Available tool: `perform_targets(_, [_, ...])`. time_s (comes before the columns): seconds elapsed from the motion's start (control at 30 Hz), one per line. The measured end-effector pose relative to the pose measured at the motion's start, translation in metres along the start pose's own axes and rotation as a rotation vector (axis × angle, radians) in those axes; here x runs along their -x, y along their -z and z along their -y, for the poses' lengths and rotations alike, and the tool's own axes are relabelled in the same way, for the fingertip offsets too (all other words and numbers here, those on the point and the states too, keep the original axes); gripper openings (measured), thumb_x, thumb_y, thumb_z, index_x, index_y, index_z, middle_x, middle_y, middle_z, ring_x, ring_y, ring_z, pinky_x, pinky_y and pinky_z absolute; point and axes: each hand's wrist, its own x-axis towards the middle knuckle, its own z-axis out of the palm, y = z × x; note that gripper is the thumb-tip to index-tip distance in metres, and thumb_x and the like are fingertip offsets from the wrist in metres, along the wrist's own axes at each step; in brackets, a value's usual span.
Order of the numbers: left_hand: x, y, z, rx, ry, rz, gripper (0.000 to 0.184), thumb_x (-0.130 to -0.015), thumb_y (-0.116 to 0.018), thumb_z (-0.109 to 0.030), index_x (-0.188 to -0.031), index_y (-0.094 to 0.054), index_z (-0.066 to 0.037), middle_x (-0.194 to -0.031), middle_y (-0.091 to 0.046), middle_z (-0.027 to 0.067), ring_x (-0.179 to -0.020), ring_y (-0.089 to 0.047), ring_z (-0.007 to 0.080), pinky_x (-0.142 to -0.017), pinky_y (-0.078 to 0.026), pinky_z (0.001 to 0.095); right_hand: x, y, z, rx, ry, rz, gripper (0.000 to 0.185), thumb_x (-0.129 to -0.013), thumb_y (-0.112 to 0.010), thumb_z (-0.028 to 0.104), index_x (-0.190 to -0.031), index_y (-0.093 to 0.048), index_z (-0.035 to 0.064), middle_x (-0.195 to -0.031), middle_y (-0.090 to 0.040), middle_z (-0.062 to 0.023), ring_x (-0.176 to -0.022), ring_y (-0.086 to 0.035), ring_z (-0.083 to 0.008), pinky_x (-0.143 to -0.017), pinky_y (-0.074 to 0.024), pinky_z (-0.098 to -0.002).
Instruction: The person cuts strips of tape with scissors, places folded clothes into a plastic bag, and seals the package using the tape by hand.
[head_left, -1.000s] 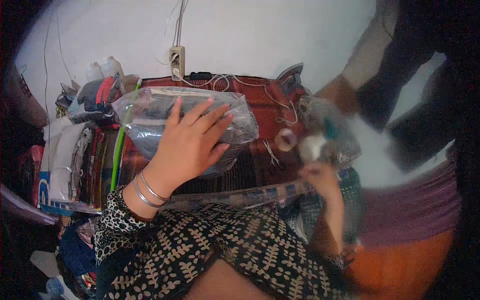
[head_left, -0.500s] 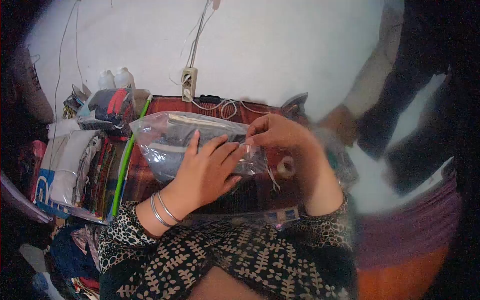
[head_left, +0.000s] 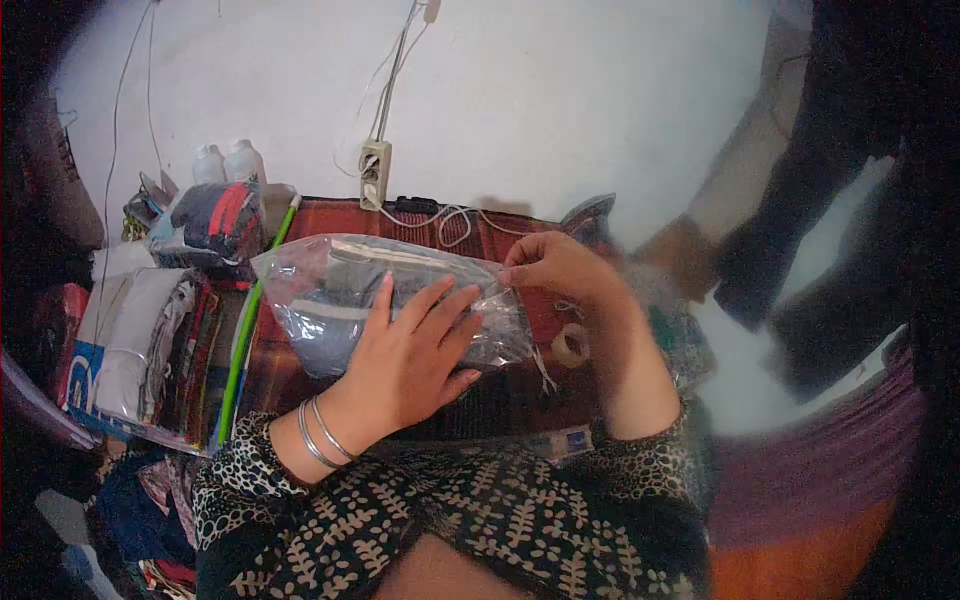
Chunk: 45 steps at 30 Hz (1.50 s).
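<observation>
While folded cloth (head_left: pixel 335 345) already sits inside the clear bag (head_left: pixel 290 268) mid-frame, the left hand (head_left: pixel 408 355) lies splayed on it — right hand (head_left: pixel 562 270) pinched at its edge, sealing unclear.

The plastic bag (head_left: pixel 315 345) lies on the cloth (head_left: pixel 325 217), the left hand (head_left: pixel 405 355) over it and the right hand (head_left: pixel 560 270) at its far right corner, with scissors (head_left: pixel 546 370) and then a tape roll (head_left: pixel 571 346) just to its right. Over to the left, beyond the long stick (head_left: pixel 245 345), sit folded clothes (head_left: pixel 140 340), a wrapped bundle (head_left: pixel 205 225) behind them and two bottles (head_left: pixel 244 163) farther back.
</observation>
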Motion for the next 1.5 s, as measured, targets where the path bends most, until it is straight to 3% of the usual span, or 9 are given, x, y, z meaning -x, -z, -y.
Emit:
perform_targets(0.3, [0.000, 0.002, -0.001, 0.048, 0.013, 0.032, 0.055, -0.075, -0.070, -0.037, -0.123, -0.058, -0.012, -0.136, -0.047, 0.0060, -0.131, -0.037, 0.0268, -0.106, -0.025, 0.0608, -0.004, -0.008, -0.006, 0.021, 0.105, -0.004, 0.027, -0.072, -0.080, 0.027, -0.081, -0.066, 0.0048, -0.073, -0.063, 0.0000, -0.070, -0.055, -0.0102, -0.065, -0.0444, -0.0276])
perform_targets(0.5, [0.005, -0.001, -0.001, 0.056, 0.011, 0.005, 0.055, -0.075, -0.070, -0.036, -0.123, -0.058, -0.012, -0.136, -0.047, 0.0065, -0.131, -0.037, 0.0273, -0.106, -0.024, 0.0617, 0.008, -0.025, -0.003, 0.120, 0.057, -0.185, 0.047, -0.072, -0.081, 0.033, -0.105, -0.060, 0.0051, -0.086, -0.063, -0.0055, -0.084, -0.058, -0.0135, -0.073, -0.0476, -0.0301])
perform_targets(0.67, [0.005, -0.004, -0.001, 0.014, 0.000, -0.032, 0.051, -0.077, -0.068, -0.039, -0.119, -0.061, -0.011, -0.133, -0.047, 0.0060, -0.130, -0.036, 0.0253, -0.103, -0.027, 0.0629, -0.019, -0.053, -0.047, -0.483, 0.001, -0.148, 0.050, -0.081, -0.074, 0.031, -0.118, -0.052, 0.0064, -0.104, -0.059, -0.0049, -0.092, -0.056, -0.0158, -0.080, -0.0472, -0.0306])
perform_targets(0.87, [0.004, -0.005, 0.001, 0.038, -0.004, -0.041, 0.050, -0.075, -0.070, -0.036, -0.118, -0.061, -0.011, -0.133, -0.047, 0.0067, -0.131, -0.037, 0.0261, -0.102, -0.027, 0.0638, -0.007, -0.056, -0.023, -0.765, -0.080, -0.083, 0.052, -0.084, -0.070, 0.035, -0.124, -0.050, 0.0080, -0.110, -0.058, -0.0073, -0.099, -0.055, -0.0170, -0.085, -0.0459, -0.0316])
perform_targets(1.1, [0.004, -0.005, 0.000, 0.060, -0.007, -0.016, 0.055, -0.074, -0.072, -0.031, -0.123, -0.058, -0.011, -0.135, -0.046, 0.0077, -0.132, -0.037, 0.0277, -0.105, -0.024, 0.0628, -0.011, -0.052, -0.028, -0.445, 0.100, -0.019, 0.054, -0.086, -0.068, 0.035, -0.129, -0.049, 0.0095, -0.116, -0.057, -0.0095, -0.104, -0.055, -0.0191, -0.088, -0.0453, -0.0330])
perform_targets(1.3, [-0.002, 0.003, 0.001, 0.055, -0.037, -0.021, 0.054, -0.074, -0.072, -0.026, -0.124, -0.058, -0.011, -0.134, -0.049, 0.0061, -0.130, -0.040, 0.0269, -0.107, -0.022, 0.0622, 0.046, -0.034, -0.064, -0.511, 0.121, -0.401, 0.047, -0.090, -0.062, 0.033, -0.130, -0.050, 0.0099, -0.111, -0.060, -0.0059, -0.100, -0.055, -0.0133, -0.083, -0.0465, -0.0288])
perform_targets(1.37, [-0.004, 0.006, -0.001, 0.020, -0.068, -0.012, 0.055, -0.074, -0.072, -0.025, -0.125, -0.057, -0.010, -0.132, -0.051, 0.0053, -0.129, -0.041, 0.0272, -0.108, -0.019, 0.0622, 0.095, -0.024, -0.097, -0.473, 0.009, -0.439, 0.043, -0.091, -0.061, 0.032, -0.125, -0.055, 0.0063, -0.095, -0.063, -0.0041, -0.081, -0.059, -0.0122, -0.068, -0.0469, -0.0250])
perform_targets(1.43, [-0.006, 0.008, -0.004, 0.010, -0.071, 0.015, 0.056, -0.073, -0.072, -0.025, -0.125, -0.057, -0.010, -0.132, -0.051, 0.0051, -0.129, -0.041, 0.0272, -0.109, -0.018, 0.0618, 0.144, -0.023, -0.130, -0.864, -0.080, -0.426, 0.036, -0.090, -0.062, 0.028, -0.119, -0.058, 0.0068, -0.087, -0.060, -0.0013, -0.067, -0.053, -0.0079, -0.058, -0.0426, -0.0212])
perform_targets(1.5, [-0.003, 0.006, -0.004, -0.014, -0.076, 0.038, 0.058, -0.073, -0.071, -0.023, -0.127, -0.055, -0.009, -0.133, -0.050, 0.0057, -0.130, -0.040, 0.0278, -0.110, -0.017, 0.0603, 0.187, -0.043, -0.160, -1.065, -0.306, -0.712, 0.028, -0.089, -0.061, 0.022, -0.112, -0.061, 0.0070, -0.078, -0.058, -0.0001, -0.058, -0.049, -0.0075, -0.052, -0.0404, -0.0222])
